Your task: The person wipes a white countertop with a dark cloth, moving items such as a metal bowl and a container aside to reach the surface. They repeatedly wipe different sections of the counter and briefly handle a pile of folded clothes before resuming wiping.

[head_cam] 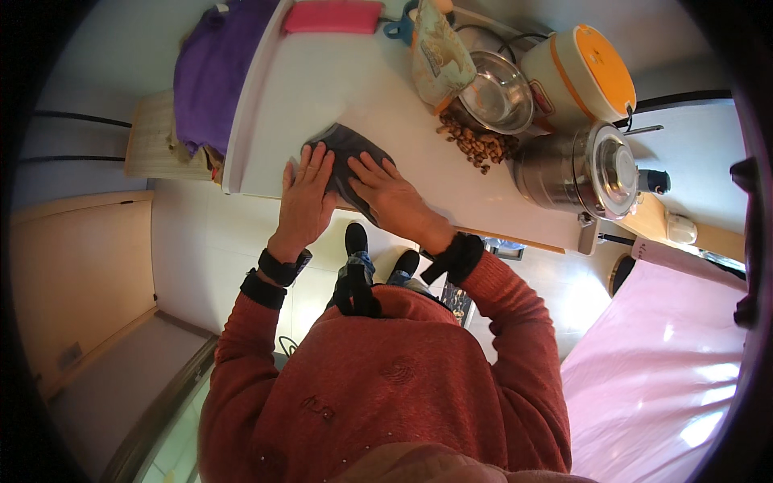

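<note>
A dark grey cloth (349, 142) lies folded flat on the white tabletop (362, 72), near its front edge. My left hand (305, 196) rests palm down at the cloth's left side, its fingers on the fabric and slightly spread. On the right part of the cloth lies my right hand (395, 199), also palm down with its fingers spread. Neither hand grips the fabric. Part of the cloth is hidden under both hands. Black straps circle both wrists.
Brown nuts or similar pieces (480, 142) lie loose beside a steel bowl (513, 99) and a patterned bag (441, 66). To the right stand a lidded steel pot (549, 172) and an orange-lidded cooker (561, 78). A pink case (332, 17) lies at the back; purple fabric (220, 72) is at left.
</note>
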Action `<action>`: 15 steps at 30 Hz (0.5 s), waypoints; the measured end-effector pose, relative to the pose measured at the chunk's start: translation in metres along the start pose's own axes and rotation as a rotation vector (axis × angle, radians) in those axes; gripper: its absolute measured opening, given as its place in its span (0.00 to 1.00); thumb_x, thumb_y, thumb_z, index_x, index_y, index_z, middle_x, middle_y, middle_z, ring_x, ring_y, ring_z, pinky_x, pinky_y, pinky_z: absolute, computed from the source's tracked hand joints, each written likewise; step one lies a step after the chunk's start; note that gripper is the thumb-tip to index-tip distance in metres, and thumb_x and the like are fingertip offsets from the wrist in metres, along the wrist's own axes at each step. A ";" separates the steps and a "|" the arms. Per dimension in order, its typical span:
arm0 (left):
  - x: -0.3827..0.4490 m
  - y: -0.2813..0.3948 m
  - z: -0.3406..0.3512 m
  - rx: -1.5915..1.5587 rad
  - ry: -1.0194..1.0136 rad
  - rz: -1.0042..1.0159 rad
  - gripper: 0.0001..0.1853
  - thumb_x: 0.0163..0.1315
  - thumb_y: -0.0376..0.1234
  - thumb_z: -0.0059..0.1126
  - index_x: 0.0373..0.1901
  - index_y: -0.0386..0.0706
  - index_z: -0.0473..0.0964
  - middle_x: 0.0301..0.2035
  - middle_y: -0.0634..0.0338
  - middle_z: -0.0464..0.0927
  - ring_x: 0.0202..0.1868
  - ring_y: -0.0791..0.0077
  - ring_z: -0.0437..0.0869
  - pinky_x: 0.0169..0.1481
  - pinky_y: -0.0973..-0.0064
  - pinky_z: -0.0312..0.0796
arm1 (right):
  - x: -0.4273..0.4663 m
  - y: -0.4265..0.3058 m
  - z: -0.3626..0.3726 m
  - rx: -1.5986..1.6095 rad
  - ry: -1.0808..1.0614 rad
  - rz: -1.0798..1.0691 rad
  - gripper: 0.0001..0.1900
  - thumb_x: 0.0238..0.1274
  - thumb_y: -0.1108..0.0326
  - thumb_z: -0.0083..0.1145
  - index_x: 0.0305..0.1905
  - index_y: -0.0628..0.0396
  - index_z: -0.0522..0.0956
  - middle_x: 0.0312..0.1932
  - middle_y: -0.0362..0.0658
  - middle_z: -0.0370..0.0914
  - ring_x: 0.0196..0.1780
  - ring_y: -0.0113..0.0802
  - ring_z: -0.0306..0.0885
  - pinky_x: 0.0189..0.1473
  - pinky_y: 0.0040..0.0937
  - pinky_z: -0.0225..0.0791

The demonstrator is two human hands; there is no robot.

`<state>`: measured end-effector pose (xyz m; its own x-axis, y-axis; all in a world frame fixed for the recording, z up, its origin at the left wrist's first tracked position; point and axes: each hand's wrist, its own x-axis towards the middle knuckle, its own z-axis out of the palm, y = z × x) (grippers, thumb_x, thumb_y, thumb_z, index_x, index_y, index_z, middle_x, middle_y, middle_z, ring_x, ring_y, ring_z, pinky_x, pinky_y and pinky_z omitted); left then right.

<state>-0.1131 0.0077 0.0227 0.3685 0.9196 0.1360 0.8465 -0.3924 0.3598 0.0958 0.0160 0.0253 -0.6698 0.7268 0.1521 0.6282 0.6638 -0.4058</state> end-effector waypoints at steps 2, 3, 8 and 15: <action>-0.001 -0.002 -0.002 0.025 -0.043 0.019 0.34 0.59 0.28 0.48 0.70 0.37 0.57 0.72 0.51 0.52 0.75 0.53 0.49 0.74 0.46 0.44 | -0.001 0.004 0.000 -0.064 -0.019 -0.048 0.23 0.56 0.69 0.55 0.59 0.60 0.75 0.71 0.53 0.61 0.75 0.50 0.55 0.71 0.50 0.53; 0.003 -0.003 -0.002 0.054 -0.055 0.029 0.34 0.59 0.29 0.48 0.71 0.38 0.57 0.72 0.51 0.52 0.75 0.53 0.49 0.74 0.47 0.44 | 0.001 0.007 0.000 -0.098 -0.044 -0.068 0.24 0.55 0.70 0.56 0.59 0.60 0.74 0.71 0.53 0.61 0.75 0.50 0.55 0.71 0.49 0.54; 0.048 -0.014 -0.002 0.225 -0.089 -0.018 0.34 0.59 0.29 0.50 0.70 0.39 0.58 0.71 0.51 0.55 0.73 0.54 0.53 0.72 0.50 0.51 | 0.042 0.032 0.000 -0.187 -0.061 -0.059 0.22 0.58 0.69 0.51 0.59 0.58 0.75 0.71 0.52 0.61 0.74 0.50 0.57 0.70 0.50 0.55; 0.135 -0.041 -0.003 0.361 -0.069 -0.062 0.31 0.61 0.29 0.51 0.68 0.40 0.62 0.68 0.52 0.61 0.70 0.55 0.60 0.68 0.51 0.59 | 0.109 0.072 0.000 -0.301 -0.004 0.085 0.20 0.58 0.71 0.51 0.56 0.57 0.76 0.71 0.52 0.60 0.74 0.51 0.57 0.69 0.50 0.57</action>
<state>-0.0992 0.1483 0.0290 0.3265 0.9434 0.0574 0.9446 -0.3279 0.0149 0.0679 0.1435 0.0129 -0.6111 0.7815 0.1255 0.7705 0.6237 -0.1317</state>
